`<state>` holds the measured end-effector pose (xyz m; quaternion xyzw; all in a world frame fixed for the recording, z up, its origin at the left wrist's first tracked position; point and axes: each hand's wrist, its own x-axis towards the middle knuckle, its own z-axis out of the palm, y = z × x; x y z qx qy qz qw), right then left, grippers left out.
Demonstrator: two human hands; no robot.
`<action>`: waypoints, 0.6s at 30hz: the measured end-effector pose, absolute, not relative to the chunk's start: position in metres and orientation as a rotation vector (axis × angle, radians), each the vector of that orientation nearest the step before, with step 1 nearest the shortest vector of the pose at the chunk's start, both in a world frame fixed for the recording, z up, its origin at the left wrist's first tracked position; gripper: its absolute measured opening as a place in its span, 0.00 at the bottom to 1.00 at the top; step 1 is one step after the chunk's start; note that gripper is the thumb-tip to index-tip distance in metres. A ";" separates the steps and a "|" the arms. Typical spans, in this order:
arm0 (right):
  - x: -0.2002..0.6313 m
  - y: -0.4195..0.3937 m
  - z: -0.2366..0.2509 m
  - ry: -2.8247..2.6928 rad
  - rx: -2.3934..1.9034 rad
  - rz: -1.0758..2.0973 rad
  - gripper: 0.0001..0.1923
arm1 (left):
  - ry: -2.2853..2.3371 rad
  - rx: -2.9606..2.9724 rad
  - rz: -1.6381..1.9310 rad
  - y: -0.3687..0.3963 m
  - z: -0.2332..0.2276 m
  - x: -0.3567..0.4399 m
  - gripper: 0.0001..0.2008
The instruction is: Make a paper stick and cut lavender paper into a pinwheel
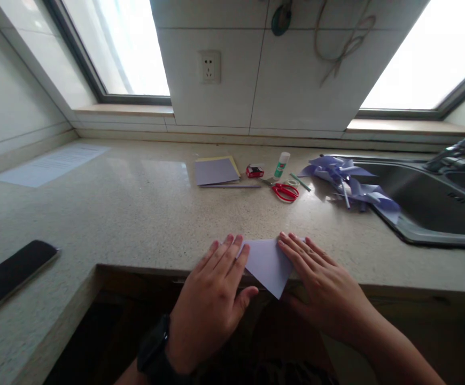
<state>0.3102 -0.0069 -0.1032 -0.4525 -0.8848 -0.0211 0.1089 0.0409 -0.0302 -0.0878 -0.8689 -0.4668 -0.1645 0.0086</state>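
A folded lilac paper [266,262] lies at the front edge of the speckled countertop [144,214], its pointed corner hanging over the edge. My left hand [212,299] rests flat on the paper's left part, fingers together and stretched forward, a dark watch on the wrist. My right hand [320,283] presses flat on the paper's right part, fingers slightly spread. Neither hand grips anything.
Further back lie a stack of lilac and yellow paper [215,171], a pencil [230,186], a small red box [254,171], a glue stick [282,164], red scissors [284,192] and crumpled lilac paper pieces [348,182]. A steel sink [428,203] is at right. A dark phone [10,272] lies at left.
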 end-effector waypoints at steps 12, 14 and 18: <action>0.277 -0.008 -0.077 -2.548 -1.332 0.151 0.46 | -1.543 -2.746 -0.385 -0.014 -0.089 0.070 0.37; 0.253 -0.007 -0.076 -2.568 -1.312 0.198 0.47 | -1.491 -2.795 -0.334 -0.011 -0.089 0.066 0.39; 0.224 -0.005 -0.077 -2.563 -1.317 0.281 0.49 | -1.428 -2.836 -0.276 -0.008 -0.089 0.058 0.38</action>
